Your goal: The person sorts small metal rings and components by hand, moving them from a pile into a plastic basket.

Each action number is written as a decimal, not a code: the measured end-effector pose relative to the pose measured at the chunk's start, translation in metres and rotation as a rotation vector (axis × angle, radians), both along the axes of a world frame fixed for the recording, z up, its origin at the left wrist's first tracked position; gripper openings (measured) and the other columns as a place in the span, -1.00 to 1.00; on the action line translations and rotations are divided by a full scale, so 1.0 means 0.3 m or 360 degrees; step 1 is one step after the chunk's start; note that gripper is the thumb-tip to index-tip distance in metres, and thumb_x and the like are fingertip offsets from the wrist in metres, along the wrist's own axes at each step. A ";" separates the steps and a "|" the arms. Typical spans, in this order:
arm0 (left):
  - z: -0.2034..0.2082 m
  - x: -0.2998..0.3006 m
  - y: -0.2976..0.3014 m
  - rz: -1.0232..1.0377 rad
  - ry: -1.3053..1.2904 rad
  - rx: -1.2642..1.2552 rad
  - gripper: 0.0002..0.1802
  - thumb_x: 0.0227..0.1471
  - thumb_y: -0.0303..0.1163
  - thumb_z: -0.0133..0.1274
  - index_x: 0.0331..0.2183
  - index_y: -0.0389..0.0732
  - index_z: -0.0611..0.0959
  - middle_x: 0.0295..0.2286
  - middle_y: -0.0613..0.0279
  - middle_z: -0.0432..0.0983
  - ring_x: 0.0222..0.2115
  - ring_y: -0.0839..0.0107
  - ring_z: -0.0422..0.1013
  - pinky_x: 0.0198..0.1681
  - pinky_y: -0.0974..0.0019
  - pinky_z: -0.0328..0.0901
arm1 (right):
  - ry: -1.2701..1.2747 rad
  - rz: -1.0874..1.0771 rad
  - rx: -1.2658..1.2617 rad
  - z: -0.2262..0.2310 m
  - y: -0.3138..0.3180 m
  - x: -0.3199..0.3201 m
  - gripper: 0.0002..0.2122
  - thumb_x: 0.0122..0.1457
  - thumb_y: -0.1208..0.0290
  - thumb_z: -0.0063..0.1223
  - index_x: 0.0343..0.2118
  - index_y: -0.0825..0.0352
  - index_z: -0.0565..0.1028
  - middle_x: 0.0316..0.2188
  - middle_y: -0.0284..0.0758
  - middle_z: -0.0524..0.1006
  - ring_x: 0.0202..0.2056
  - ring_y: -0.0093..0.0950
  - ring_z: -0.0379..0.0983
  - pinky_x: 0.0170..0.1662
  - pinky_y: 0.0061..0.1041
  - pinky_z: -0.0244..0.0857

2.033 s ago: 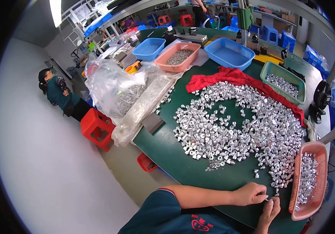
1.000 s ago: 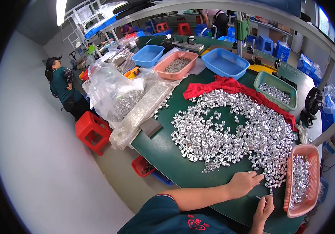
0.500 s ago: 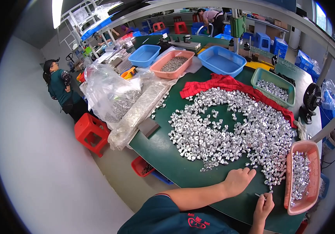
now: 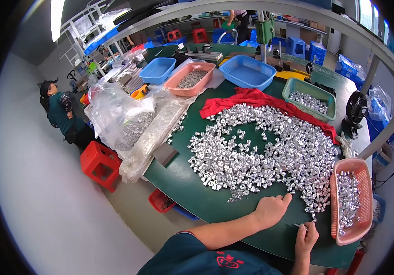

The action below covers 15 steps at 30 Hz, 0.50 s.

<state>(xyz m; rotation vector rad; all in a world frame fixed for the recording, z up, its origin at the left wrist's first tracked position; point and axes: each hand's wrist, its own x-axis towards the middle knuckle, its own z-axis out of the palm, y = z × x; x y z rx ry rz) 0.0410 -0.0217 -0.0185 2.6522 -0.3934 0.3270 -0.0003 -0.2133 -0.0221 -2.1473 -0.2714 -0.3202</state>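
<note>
A broad, uneven heap of small silvery metal fittings (image 4: 233, 158) covers much of the green tabletop. At its near edge, my left hand (image 4: 271, 211) reaches in with the index finger stretched toward the closest fittings and the other fingers bent; nothing shows in it. My right hand (image 4: 306, 238) is closed near the table's front, right of the left hand. From its fingers sticks a thin metal rod (image 4: 297, 225), whose other end is hidden in the grip. Just beyond the right fingertips lie a few fittings at the tail of the heap.
On the right stands a pink basket (image 4: 364, 201) of fittings. A red cloth (image 4: 247, 95) borders the heap behind, with a green tray (image 4: 292, 82) and blue tub (image 4: 247, 82) beyond. Plastic-wrapped goods (image 4: 135, 158) lie left. A black fan (image 4: 356, 110) stands at right; a person (image 4: 61, 110) stands far left.
The whole view has shifted slightly. My left hand now points its index finger at the heap's edge. My right hand stays close by, still gripping the thin rod.
</note>
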 end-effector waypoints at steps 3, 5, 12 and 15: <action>-0.001 0.000 -0.005 -0.0017 0.0050 -0.0107 -0.83 -0.01 -0.40 0.00 -0.35 -0.21 0.39 -0.61 0.14 0.47 -0.62 0.19 0.47 -0.64 0.24 0.32 | -0.0014 0.0007 -0.0022 -0.013 -0.009 0.000 -0.89 0.09 0.53 -0.06 -0.53 0.40 0.32 -0.72 -0.38 0.20 -0.68 -0.60 0.07 -0.61 -0.55 -0.06; 0.008 -0.002 -0.008 -0.0158 0.0113 -0.0697 -0.79 0.06 -0.37 -0.03 -0.26 -0.26 0.42 -0.64 0.20 0.45 -0.65 0.33 0.45 -0.63 0.33 0.28 | 0.0000 -0.0004 -0.0038 -0.003 -0.005 0.000 -0.89 0.07 0.51 -0.03 -0.52 0.40 0.33 -0.71 -0.31 0.24 -0.69 -0.47 0.14 -0.60 -0.48 0.00; -0.024 -0.001 -0.031 -0.0554 0.1577 -0.2188 -0.73 0.16 -0.33 -0.11 -0.14 -0.27 0.46 -0.50 0.30 0.43 -0.69 0.68 0.22 -0.65 0.57 0.13 | -0.0104 0.0042 -0.0085 0.006 0.001 -0.009 -0.89 0.03 0.50 0.03 -0.51 0.38 0.35 -0.67 -0.23 0.32 -0.65 -0.29 0.26 -0.56 -0.36 0.10; -0.008 -0.018 -0.042 -0.0512 0.1677 -0.2177 -0.74 0.18 -0.33 -0.15 -0.15 -0.26 0.46 -0.44 0.29 0.42 -0.71 0.69 0.19 -0.66 0.58 0.10 | -0.0175 0.0105 -0.0127 0.006 0.011 -0.003 -0.89 0.00 0.51 0.05 -0.51 0.37 0.35 -0.65 -0.24 0.35 -0.64 -0.26 0.29 -0.55 -0.34 0.13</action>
